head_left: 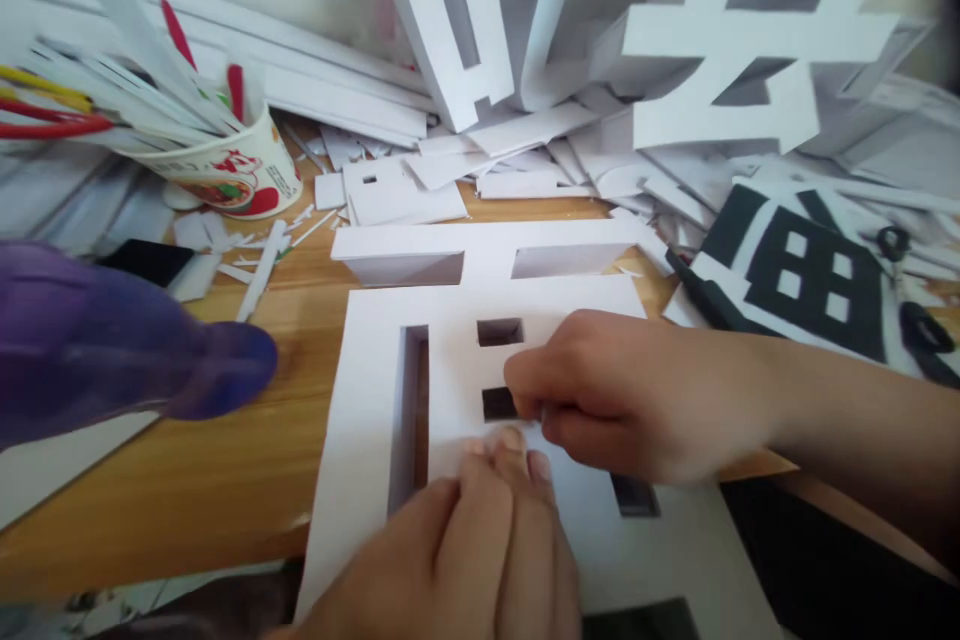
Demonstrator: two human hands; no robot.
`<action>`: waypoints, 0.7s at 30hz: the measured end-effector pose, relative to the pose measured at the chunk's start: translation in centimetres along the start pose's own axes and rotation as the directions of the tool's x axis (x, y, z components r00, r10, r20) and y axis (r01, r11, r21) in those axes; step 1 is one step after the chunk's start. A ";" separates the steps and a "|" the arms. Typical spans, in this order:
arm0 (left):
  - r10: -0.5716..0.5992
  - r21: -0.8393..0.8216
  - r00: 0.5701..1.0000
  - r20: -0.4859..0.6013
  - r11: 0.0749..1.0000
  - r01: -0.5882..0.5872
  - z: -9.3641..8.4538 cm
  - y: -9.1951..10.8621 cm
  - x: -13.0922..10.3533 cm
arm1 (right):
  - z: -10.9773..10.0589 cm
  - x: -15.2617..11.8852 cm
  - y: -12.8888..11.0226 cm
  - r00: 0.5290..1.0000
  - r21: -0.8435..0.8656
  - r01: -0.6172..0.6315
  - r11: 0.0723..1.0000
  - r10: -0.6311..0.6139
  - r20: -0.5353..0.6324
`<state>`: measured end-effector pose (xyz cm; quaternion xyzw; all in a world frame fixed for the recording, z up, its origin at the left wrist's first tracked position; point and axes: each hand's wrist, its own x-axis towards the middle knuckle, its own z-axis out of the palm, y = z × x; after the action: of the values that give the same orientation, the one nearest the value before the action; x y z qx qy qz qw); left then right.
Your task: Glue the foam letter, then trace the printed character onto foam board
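A large white foam-board character (375, 360) with cut-out slots and small square holes lies in front of me, overhanging the table's near edge. My left hand (472, 550) rests on its face from below, fingers stretched forward and fingertips pressing just under a square hole. My right hand (637, 400) reaches in from the right with its fingers curled closed at that hole's right edge. Whatever its fingers pinch, if anything, is hidden beneath them. The two hands are close together, the right one slightly farther from me.
Foam offcuts (525, 135) are heaped at the back, beneath standing white characters (757, 30). A paper cup (255, 170) of tools and strips stands back left. A blurred purple object (135, 340) juts in at left. Black-printed paper (817, 270) and scissors (892, 245) lie right, on the wooden table (300, 420).
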<state>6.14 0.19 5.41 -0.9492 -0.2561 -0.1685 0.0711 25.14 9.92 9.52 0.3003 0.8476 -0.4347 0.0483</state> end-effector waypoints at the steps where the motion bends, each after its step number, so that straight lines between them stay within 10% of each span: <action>1: 0.004 0.048 1.000 0.022 0.999 -0.005 -0.5 0.2 0.5 | 0.0 0.0 -0.1 1.000 -0.017 0.012 1.000 -0.012 -0.010; 6: 0.022 0.179 0.986 0.168 0.982 -0.053 -1.5 1.2 1.8 | 0.8 -0.5 0.3 0.996 -0.001 0.032 0.999 -0.032 -0.086; 12: -0.059 0.167 0.973 0.224 0.986 0.021 -1.7 1.4 1.4 | 1.0 -2.1 1.3 0.953 0.616 0.221 0.756 -0.031 -0.303; 21: -0.344 -0.210 0.939 0.009 0.917 0.338 -2.0 0.1 0.5 | 5.8 -8.9 2.2 0.681 0.634 0.718 0.287 -0.101 -0.726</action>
<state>6.05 -0.07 7.51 -0.8898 -0.3974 -0.2173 -0.0555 32.59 2.28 7.41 0.1443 0.4992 -0.7007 -0.4888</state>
